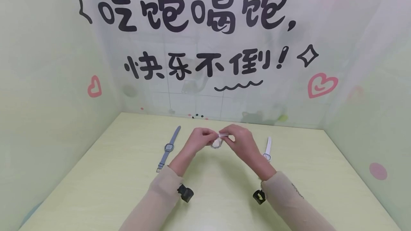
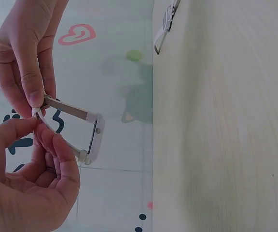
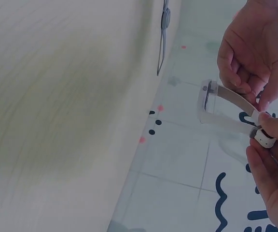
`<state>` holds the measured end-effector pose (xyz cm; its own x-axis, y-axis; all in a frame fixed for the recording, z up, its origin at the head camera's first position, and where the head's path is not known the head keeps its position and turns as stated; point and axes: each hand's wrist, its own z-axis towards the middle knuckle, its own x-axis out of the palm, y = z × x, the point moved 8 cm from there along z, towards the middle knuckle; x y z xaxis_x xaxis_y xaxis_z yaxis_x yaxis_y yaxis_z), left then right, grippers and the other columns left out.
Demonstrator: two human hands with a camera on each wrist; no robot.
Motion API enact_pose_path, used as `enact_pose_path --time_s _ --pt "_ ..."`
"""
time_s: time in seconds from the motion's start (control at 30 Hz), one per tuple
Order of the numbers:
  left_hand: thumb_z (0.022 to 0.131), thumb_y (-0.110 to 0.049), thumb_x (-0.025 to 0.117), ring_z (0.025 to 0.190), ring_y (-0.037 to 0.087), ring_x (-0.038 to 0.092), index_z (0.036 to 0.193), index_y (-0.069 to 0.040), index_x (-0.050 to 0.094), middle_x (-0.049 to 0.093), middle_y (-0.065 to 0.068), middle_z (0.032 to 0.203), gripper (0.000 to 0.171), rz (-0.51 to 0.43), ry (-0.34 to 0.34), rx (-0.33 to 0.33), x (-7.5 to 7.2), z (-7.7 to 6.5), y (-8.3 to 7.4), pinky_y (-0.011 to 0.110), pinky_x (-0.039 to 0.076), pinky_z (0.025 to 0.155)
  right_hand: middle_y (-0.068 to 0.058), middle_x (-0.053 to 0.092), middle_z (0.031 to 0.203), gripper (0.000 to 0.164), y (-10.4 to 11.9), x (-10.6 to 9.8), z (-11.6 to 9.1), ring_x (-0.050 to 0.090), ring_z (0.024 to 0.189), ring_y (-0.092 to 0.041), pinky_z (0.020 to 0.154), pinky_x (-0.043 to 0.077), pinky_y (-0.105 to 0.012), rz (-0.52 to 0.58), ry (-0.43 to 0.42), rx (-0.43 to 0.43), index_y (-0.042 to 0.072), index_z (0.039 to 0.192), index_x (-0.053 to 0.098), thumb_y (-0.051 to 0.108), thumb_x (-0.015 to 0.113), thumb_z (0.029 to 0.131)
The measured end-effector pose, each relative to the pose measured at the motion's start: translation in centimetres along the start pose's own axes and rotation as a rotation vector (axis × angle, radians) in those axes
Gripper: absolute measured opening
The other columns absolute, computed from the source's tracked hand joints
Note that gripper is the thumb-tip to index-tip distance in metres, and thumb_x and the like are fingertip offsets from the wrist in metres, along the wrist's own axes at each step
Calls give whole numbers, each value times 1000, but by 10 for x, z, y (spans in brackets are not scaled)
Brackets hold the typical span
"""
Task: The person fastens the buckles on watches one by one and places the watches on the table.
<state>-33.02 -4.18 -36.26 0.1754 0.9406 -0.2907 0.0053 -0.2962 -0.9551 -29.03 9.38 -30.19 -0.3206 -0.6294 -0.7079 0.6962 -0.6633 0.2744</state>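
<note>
Above the back part of the table, both hands hold a white-strapped wristwatch [image 1: 216, 144]. Its strap is bent into a loop, with the two ends meeting between the hands; the watch case [image 2: 96, 138] hangs at the far side of the loop. My left hand [image 1: 199, 140] pinches one strap end between thumb and fingers. The right hand [image 1: 239, 141] pinches the other end near the buckle [image 3: 256, 131], its thumb pressing on the strap. Fingertips partly hide where the ends meet.
A blue-grey watch [image 1: 168, 148] lies stretched out on the table [image 1: 106, 174], left of the hands. To the right lies another white watch [image 1: 267, 157], partly behind the right forearm. A printed curtain [image 1: 199, 99] stands along the table's back edge.
</note>
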Motion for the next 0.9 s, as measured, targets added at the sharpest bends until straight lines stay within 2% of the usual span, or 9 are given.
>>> enact_pose_path --time_s 0.17,0.3,0.5,0.67,0.9 --pt "93 -17 62 83 14 64 104 0 72 72 13 99 23 50 21 -4 4 1 1 33 55 83 -4 77 99 21 0 8 -3 72 91 -19 79 59 -35 -7 35 7 8 104 76 11 80 83" --pt "93 -17 61 84 15 64 102 0 71 73 11 98 22 80 24 16 7 1 -3 28 51 78 -3 77 98 20 -1 12 -3 71 89 -18 77 59 -34 -4 49 28 9 105 76 12 79 85" --pt "89 -16 60 79 15 54 97 -3 72 68 6 90 20 141 -25 31 2 1 -2 24 42 66 -2 78 94 14 -4 9 -4 72 85 -17 74 59 -35 36 21 48 10 99 77 11 78 85" --pt "86 -14 58 75 15 52 93 -4 71 63 3 81 19 136 -62 21 -4 3 2 24 40 63 -3 77 94 15 -8 8 -5 72 84 -16 72 59 -33 41 -5 63 10 99 77 10 79 84" --pt "85 -14 58 74 15 52 92 -4 71 62 2 79 18 126 -71 22 -9 6 2 24 41 63 -4 78 92 14 -9 6 -3 73 82 -16 70 59 -31 65 -36 50 9 98 77 8 79 84"
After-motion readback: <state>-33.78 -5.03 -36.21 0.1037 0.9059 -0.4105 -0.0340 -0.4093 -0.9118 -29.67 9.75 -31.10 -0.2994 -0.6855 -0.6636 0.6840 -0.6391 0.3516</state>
